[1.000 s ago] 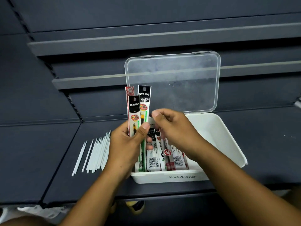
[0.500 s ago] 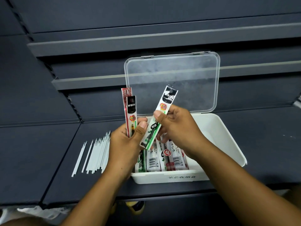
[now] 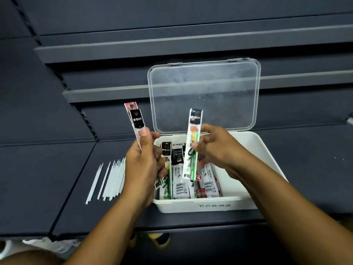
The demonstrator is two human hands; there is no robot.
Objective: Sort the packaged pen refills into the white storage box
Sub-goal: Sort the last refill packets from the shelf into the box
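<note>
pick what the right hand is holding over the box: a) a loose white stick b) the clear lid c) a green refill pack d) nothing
c: the right hand pinches the green refill pack upright above the white storage box, apart from the open clear lid behind it.

Dark blue-grey shelving [image 3: 47,178] on every side, matt, stepping upward toward the far side. Near board laid in flat panels; seam [image 3: 78,178] running diagonally at left. Two paler grey shelf lips across the far side: lower lip [image 3: 107,92], upper lip [image 3: 133,48]. Slotted upright strip [image 3: 87,121] at left, slanting away. Light soft and even, faint sheen on the lips. Below the near edge, dim floor: pale patch [image 3: 47,243] at near left, yellow-and-black object [image 3: 158,239] partly hidden under the board.
</note>
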